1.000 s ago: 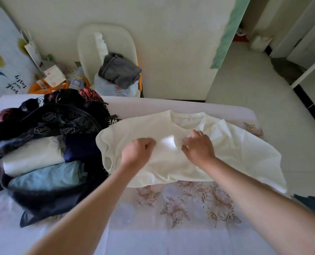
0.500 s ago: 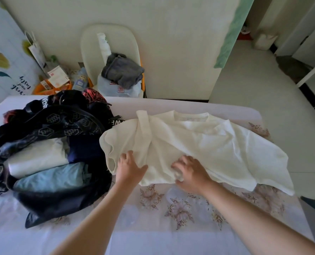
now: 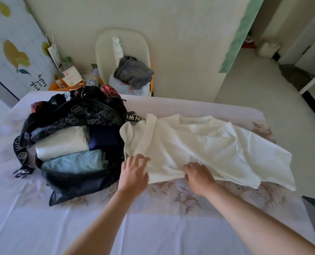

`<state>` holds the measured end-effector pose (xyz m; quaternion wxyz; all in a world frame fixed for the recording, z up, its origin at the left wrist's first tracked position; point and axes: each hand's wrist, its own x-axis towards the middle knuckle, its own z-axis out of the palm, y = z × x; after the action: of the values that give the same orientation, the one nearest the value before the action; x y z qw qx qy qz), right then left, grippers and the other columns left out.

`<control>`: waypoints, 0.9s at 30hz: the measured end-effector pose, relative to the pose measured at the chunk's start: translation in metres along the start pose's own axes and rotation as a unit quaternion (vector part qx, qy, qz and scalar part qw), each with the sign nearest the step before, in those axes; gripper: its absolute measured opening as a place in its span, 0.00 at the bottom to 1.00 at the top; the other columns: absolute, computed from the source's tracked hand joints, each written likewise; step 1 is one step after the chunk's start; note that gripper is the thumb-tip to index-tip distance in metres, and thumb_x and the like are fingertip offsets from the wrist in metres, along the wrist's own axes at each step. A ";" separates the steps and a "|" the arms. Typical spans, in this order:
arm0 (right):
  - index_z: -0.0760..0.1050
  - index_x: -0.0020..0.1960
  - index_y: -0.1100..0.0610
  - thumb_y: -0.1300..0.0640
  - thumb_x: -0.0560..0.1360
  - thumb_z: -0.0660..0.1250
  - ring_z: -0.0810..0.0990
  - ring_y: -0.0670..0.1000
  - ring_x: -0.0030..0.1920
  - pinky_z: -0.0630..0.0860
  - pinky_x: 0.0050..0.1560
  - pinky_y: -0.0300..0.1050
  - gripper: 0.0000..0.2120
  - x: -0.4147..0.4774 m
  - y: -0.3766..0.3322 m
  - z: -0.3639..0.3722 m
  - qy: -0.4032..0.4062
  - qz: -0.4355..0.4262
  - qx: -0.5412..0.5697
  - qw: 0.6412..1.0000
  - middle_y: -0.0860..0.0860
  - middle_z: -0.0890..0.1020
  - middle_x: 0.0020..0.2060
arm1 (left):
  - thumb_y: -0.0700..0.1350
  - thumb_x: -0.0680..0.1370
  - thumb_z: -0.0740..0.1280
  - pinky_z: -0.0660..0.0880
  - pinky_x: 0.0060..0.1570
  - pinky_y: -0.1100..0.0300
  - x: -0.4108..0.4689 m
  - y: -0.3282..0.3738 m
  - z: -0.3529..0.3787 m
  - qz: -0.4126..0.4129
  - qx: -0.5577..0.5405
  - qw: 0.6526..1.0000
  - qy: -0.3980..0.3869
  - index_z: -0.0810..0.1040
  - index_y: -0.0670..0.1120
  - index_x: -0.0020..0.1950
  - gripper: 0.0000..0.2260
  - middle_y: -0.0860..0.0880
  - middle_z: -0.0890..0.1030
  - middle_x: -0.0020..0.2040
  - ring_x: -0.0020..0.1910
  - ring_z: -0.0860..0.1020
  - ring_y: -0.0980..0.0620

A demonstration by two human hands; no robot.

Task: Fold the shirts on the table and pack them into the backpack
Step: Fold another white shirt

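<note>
A white shirt [image 3: 204, 146] lies spread across the table, collar toward the far edge, its left side folded inward. My left hand [image 3: 133, 173] hovers or rests with spread fingers at the shirt's near left corner, beside the backpack. My right hand [image 3: 198, 174] has curled fingers pinching the shirt's near hem at the middle. The black backpack [image 3: 75, 183] lies open on the left of the table, holding folded white, navy and light blue shirts [image 3: 68, 150].
The table [image 3: 153, 227] has a pale floral cloth; its right edge drops to the floor. Behind the far edge stands a white chair [image 3: 116, 43] with grey clothing [image 3: 133, 71], and boxes and bags sit at the back left.
Both hands moved from the shirt's chest down to its near hem. The left side of the shirt has been folded inward. The left hand opened out.
</note>
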<state>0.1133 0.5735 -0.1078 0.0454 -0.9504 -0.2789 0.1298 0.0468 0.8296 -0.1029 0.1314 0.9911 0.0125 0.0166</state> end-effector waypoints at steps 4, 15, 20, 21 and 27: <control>0.77 0.52 0.55 0.61 0.80 0.58 0.77 0.55 0.48 0.68 0.45 0.48 0.09 -0.014 -0.001 0.012 0.036 -0.012 -0.001 0.999 0.50 0.78 0.47 | 0.47 0.76 0.68 0.70 0.66 0.51 -0.015 -0.008 0.020 0.005 -0.014 0.984 -0.175 0.72 0.54 0.70 0.22 0.50 0.68 0.71 0.71 0.65 0.47; 0.71 0.40 0.52 0.54 0.78 0.61 0.79 0.56 0.49 0.73 0.49 0.48 0.09 -0.069 -0.051 0.006 -0.213 0.025 0.059 0.975 0.52 0.79 0.44 | 0.37 0.75 0.66 0.76 0.57 0.54 -0.047 -0.007 -0.023 0.006 0.137 0.864 -0.484 0.80 0.42 0.54 0.09 0.46 0.81 0.48 0.53 0.80 0.44; 0.79 0.42 0.48 0.50 0.74 0.63 0.80 0.47 0.45 0.75 0.47 0.42 0.07 -0.113 -0.056 -0.007 -0.147 0.119 0.227 0.955 0.43 0.81 0.43 | 0.43 0.72 0.64 0.80 0.47 0.56 -0.065 0.015 -0.019 -0.040 0.061 0.870 -0.488 0.82 0.43 0.45 0.08 0.45 0.86 0.46 0.38 0.82 0.48; 0.81 0.46 0.47 0.51 0.75 0.64 0.80 0.46 0.48 0.75 0.49 0.41 0.07 -0.120 -0.048 -0.011 -0.086 0.156 0.238 0.955 0.43 0.82 0.46 | 0.44 0.74 0.63 0.80 0.50 0.56 -0.064 0.022 -0.016 -0.024 0.044 0.892 -0.448 0.82 0.43 0.46 0.09 0.44 0.85 0.50 0.43 0.82 0.48; 0.73 0.65 0.56 0.53 0.79 0.61 0.74 0.59 0.61 0.74 0.57 0.52 0.16 -0.170 0.034 -0.008 0.070 0.377 0.072 0.921 0.56 0.75 0.59 | 0.45 0.79 0.60 0.76 0.56 0.56 -0.060 0.089 -0.007 0.051 -0.135 0.957 -0.251 0.79 0.52 0.57 0.11 0.50 0.79 0.57 0.55 0.78 0.49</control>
<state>-0.0052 0.4529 -0.0677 0.0807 -0.9860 0.1146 0.0900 -0.0117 0.7443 -0.0745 0.2623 0.9356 -0.0735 -0.2246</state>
